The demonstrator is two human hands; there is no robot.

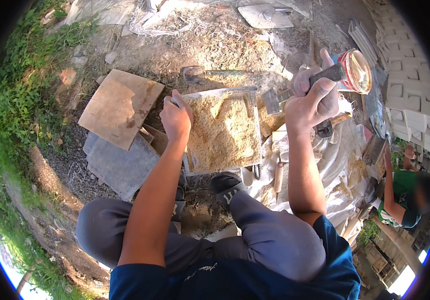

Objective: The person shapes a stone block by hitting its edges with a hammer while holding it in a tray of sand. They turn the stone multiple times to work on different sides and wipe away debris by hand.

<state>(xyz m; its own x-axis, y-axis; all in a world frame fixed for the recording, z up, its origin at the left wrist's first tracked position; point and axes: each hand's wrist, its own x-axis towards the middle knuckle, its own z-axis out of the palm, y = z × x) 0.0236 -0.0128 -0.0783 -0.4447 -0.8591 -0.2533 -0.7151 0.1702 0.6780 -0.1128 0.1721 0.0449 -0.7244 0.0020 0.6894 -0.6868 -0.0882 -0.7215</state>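
Observation:
A shallow rectangular frame (259,131) lies on the ground before my feet, packed with yellowish, sandy material (220,142) that has a raised, uneven surface. My left hand (177,119) is closed at the frame's upper left edge; a small greyish piece shows by its thumb, too little to name. Held up right of the frame, my dusty right hand (309,102) wraps round a tool with a thick dark handle (331,75). A grey metal block (273,101) shows just left of that hand; whether it belongs to the tool, I cannot tell.
Left of the frame lie a wooden board (117,107) and a grey slab (120,167). Beyond it is a flat-bladed tool (193,74). A tub (359,72) stands behind my right hand, and a wooden-handled tool (279,176) rests nearby. Another person (402,200) is at far right.

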